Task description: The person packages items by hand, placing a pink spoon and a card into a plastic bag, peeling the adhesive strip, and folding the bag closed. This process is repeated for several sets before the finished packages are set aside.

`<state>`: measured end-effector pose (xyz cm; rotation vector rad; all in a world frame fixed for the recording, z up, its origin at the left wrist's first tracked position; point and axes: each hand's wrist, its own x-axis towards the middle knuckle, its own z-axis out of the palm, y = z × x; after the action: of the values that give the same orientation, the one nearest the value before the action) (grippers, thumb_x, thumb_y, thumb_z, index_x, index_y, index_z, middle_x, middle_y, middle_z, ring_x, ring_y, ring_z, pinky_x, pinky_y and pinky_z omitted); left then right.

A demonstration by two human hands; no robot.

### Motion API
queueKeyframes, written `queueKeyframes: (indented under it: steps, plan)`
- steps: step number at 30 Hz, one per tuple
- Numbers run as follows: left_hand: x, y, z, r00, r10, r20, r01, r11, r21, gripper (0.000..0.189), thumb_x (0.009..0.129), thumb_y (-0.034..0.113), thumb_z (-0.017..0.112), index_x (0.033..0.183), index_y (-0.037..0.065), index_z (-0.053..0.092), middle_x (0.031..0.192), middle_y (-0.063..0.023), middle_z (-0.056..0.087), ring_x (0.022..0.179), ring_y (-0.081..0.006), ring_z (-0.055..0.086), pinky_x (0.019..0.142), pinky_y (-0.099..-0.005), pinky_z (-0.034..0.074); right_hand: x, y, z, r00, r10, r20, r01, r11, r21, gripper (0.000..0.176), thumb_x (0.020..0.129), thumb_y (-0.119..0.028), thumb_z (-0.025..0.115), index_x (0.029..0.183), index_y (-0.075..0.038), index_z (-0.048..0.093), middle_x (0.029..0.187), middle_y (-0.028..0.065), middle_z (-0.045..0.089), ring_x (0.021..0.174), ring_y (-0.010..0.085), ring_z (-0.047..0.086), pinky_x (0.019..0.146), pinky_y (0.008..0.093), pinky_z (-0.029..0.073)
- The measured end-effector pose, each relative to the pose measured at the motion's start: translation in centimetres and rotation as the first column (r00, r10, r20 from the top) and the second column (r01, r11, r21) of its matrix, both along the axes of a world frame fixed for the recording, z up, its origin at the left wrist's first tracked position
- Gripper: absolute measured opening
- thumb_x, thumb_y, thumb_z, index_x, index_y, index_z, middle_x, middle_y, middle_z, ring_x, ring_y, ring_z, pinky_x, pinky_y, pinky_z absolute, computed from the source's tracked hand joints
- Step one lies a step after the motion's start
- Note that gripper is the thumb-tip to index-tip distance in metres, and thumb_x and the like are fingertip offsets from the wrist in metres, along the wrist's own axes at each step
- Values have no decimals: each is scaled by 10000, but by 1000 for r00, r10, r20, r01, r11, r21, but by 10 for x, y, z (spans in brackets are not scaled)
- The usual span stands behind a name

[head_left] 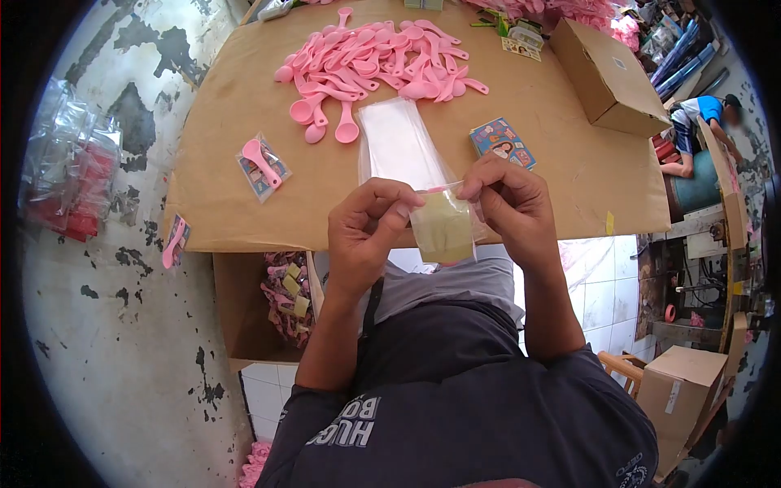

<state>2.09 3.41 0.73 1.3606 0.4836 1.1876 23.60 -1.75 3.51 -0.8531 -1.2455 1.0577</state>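
Note:
Between my hands is a small clear plastic bag (443, 229) with a yellowish card inside and some pink at its top and bottom edges. My left hand (368, 232) pinches its upper left corner, and my right hand (514, 207) pinches the upper right corner. Just beyond lies a stack of flat clear bags (399, 146). A stack of printed cards (498, 140) sits past my right hand. Farther back is a heap of pink plastic spoons (370, 61). To the left, a bagged spoon with a card (263, 167) lies on the table.
Another bagged spoon (175, 241) is at the table's left edge. Below, an open carton (244, 305) holds packed spoons. A cardboard box (606, 73) stands at the table's back right. Beyond it a person (691, 114) bends down. A peeling wall (138, 325) borders the left.

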Motion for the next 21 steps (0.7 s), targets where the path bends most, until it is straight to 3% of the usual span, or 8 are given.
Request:
queueKeyframes:
  steps: [2, 5, 6, 8, 11, 14, 16, 21]
  plan:
    - [2, -1, 0, 990, -29, 136, 42, 995, -93, 119, 1006, 61, 652, 1080, -33, 655, 940, -83, 733, 894, -117, 692, 810, -327, 616, -1, 0, 2, 1000, 0, 8, 0, 1000, -1, 168, 961, 95, 557, 995, 18, 702, 995, 44, 661, 939, 105, 624, 851, 269, 486]
    - [1, -3, 7, 980, -52, 192, 100, 963, -249, 119, 994, 72, 678, 1050, -29, 649, 930, -77, 728, 864, -111, 692, 762, -305, 620, -1, 0, 2, 996, -20, 82, 18, 999, 27, 184, 940, 104, 546, 991, 22, 703, 994, 46, 661, 921, 108, 619, 841, 264, 478]
    - [1, -4, 6, 980, -51, 192, 99, 963, -249, 119, 994, 72, 678, 1050, -29, 649, 930, -77, 728, 864, -111, 692, 762, -305, 620, -1, 0, 2, 995, -22, 98, 18, 999, 34, 171, 939, 71, 551, 992, 22, 706, 989, 41, 657, 900, 98, 608, 816, 253, 469]
    - [2, -5, 3, 999, 3, 37, 4, 982, -191, 129, 990, 71, 688, 1060, -26, 638, 959, -100, 741, 849, -110, 699, 703, -276, 619, 0, -1, 2, 993, -22, 113, 18, 999, 41, 164, 937, 39, 556, 993, 21, 709, 984, 36, 653, 878, 89, 597, 791, 243, 460]
    - [7, -6, 6, 998, 5, 62, 9, 973, -229, 152, 993, 71, 687, 1097, -22, 627, 997, -130, 752, 855, -114, 711, 657, -251, 615, 2, -1, 1, 998, 4, 69, -1, 999, -45, 169, 941, -39, 566, 1000, 17, 714, 971, 21, 637, 829, 61, 558, 731, 224, 431]
    - [10, -8, 13, 996, 1, 91, 26, 957, -289, 175, 994, 66, 685, 1133, -16, 618, 1012, -151, 763, 882, -121, 719, 701, -258, 612, -2, -2, 0, 1000, 11, 27, -10, 999, -36, 199, 941, -83, 569, 1051, 11, 706, 954, 9, 621, 787, 46, 516, 691, 219, 403]
    - [11, -7, 11, 996, 15, 93, 11, 961, -277, 176, 993, 64, 685, 1137, -14, 619, 1000, -149, 766, 880, -118, 719, 722, -256, 603, -9, -5, 1, 997, -38, -72, 34, 998, -61, 272, 941, -63, 563, 1189, 3, 651, 990, 21, 616, 791, 50, 506, 694, 215, 404]
    - [12, -5, 12, 991, 58, 117, -21, 955, -295, 183, 992, 66, 688, 1144, -12, 620, 986, -153, 774, 874, -111, 716, 768, -249, 572, -4, -10, -6, 999, -34, -17, 34, 999, -37, 428, 942, -61, 602, 1358, -24, 509, 1084, 43, 596, 854, 53, 517, 731, 198, 420]
